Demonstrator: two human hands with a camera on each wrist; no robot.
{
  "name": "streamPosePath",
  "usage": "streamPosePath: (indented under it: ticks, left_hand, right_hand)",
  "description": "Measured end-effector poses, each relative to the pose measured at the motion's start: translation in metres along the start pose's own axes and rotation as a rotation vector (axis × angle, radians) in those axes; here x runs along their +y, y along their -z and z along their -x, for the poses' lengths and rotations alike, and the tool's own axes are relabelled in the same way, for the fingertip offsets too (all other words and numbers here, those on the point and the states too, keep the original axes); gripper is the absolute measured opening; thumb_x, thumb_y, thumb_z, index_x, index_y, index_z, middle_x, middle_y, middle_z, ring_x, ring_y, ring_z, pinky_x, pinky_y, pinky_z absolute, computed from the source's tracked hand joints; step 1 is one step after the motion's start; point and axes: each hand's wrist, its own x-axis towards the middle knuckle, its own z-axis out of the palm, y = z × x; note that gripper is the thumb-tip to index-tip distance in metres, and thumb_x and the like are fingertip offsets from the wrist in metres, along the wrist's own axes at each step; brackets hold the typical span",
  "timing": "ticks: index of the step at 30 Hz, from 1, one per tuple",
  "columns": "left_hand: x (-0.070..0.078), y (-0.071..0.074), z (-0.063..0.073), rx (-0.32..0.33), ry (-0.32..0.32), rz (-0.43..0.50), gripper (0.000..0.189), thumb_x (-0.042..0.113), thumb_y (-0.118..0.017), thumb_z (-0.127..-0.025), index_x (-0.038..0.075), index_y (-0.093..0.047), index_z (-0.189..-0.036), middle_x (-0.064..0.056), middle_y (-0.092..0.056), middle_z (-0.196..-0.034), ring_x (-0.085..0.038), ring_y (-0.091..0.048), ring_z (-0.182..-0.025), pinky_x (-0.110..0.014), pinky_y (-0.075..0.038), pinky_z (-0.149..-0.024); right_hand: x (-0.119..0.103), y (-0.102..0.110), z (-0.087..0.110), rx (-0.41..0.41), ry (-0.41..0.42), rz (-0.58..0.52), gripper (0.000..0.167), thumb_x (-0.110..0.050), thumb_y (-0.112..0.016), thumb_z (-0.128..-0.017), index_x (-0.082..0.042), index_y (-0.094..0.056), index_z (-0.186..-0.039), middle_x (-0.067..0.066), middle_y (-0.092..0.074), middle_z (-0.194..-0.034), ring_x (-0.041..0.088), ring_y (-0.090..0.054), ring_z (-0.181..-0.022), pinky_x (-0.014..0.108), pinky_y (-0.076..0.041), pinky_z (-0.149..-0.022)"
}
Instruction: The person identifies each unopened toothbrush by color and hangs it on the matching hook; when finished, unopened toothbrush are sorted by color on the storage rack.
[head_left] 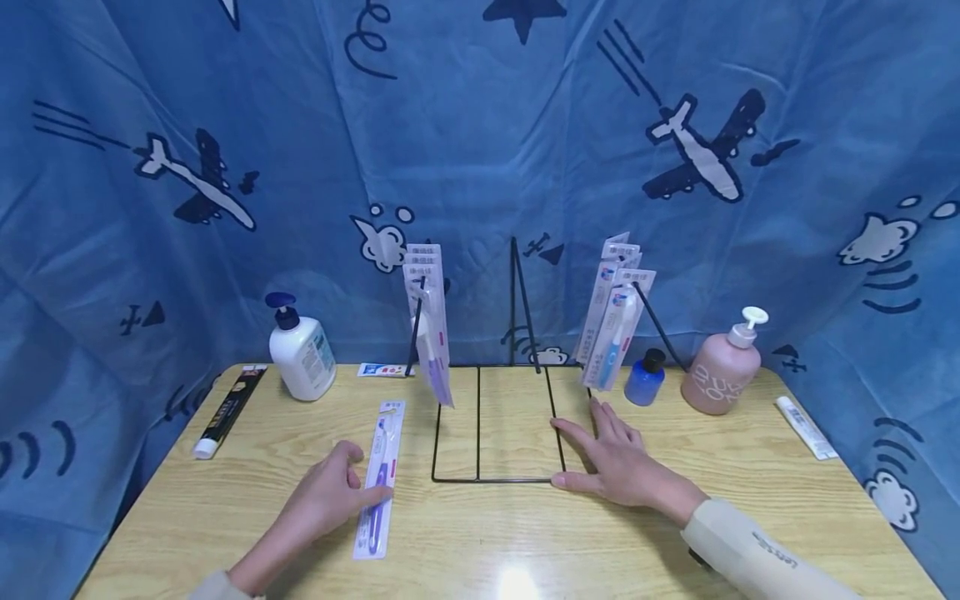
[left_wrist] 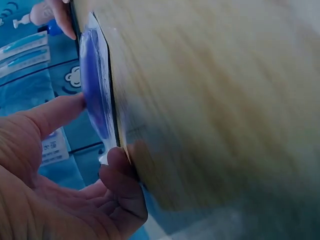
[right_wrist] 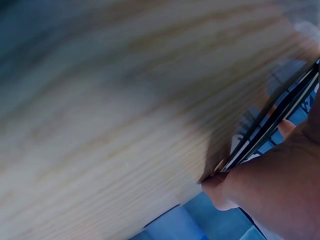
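Note:
A packaged toothbrush (head_left: pixel 386 467) with a purple handle lies on the table at front left. My left hand (head_left: pixel 326 492) pinches it, thumb on the pack's right side and fingers bent at its left edge. Close up in the left wrist view, the thumb meets the clear blister over the purple handle (left_wrist: pixel 94 85). My right hand (head_left: pixel 618 467) rests with spread fingers on the right side of a black wire display rack (head_left: pixel 478 425), thumb at the front corner. Purple toothbrush packs (head_left: pixel 433 333) hang on the rack's left arm, blue ones (head_left: pixel 617 333) on its right.
A white pump bottle (head_left: pixel 302 358) and a black toothpaste tube (head_left: pixel 231 410) stand and lie at left. A small toothpaste tube (head_left: pixel 382 370) is behind the rack. To the right are a blue bottle (head_left: pixel 643 383), a pink pump bottle (head_left: pixel 720 373) and a white tube (head_left: pixel 806 427).

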Motion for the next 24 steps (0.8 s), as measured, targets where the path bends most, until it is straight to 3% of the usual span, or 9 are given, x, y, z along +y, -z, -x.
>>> streamPosePath:
  ticks: [7, 14, 17, 24]
  left_hand:
    - [-0.007, 0.006, 0.002, -0.015, 0.022, 0.036, 0.050, 0.017, -0.091, -0.085, -0.007, -0.064, -0.118, -0.008, -0.059, -0.089, -0.022, -0.055, -0.078, -0.035, -0.048, -0.068]
    - [-0.025, 0.017, 0.005, -0.062, 0.128, 0.146, 0.041, 0.013, -0.090, -0.087, -0.004, -0.062, -0.111, -0.010, -0.054, -0.093, -0.024, -0.053, -0.083, -0.033, -0.046, -0.068]
    - [-0.034, 0.023, 0.007, -0.082, 0.102, 0.179, 0.039, 0.011, -0.091, -0.086, -0.002, -0.061, -0.107, -0.009, -0.056, -0.091, -0.023, -0.054, -0.083, -0.031, -0.046, -0.068]
    - [-0.048, 0.039, 0.008, -0.216, 0.112, 0.251, 0.042, 0.009, -0.089, -0.091, -0.003, -0.066, -0.125, -0.007, -0.057, -0.093, -0.022, -0.053, -0.085, -0.031, -0.043, -0.068]
  right_hand:
    - [0.000, -0.001, 0.000, 0.005, 0.005, -0.002, 0.084, -0.061, -0.070, -0.102, -0.018, -0.043, -0.168, 0.046, -0.016, -0.168, 0.064, -0.016, -0.156, 0.085, -0.023, -0.114]
    - [0.002, -0.001, 0.001, 0.026, 0.020, -0.018, 0.084, -0.061, -0.072, -0.101, -0.018, -0.044, -0.168, 0.047, -0.017, -0.167, 0.066, -0.017, -0.154, 0.088, -0.023, -0.112]
    - [0.008, -0.007, 0.000, 0.061, 0.061, -0.022, 0.083, -0.061, -0.071, -0.101, -0.020, -0.043, -0.168, 0.049, -0.018, -0.164, 0.070, -0.018, -0.151, 0.090, -0.023, -0.107]
    - [0.002, -0.004, 0.001, 0.026, 0.026, -0.033, 0.084, -0.062, -0.070, -0.101, -0.017, -0.044, -0.167, 0.047, -0.015, -0.167, 0.067, -0.014, -0.154, 0.087, -0.020, -0.114]
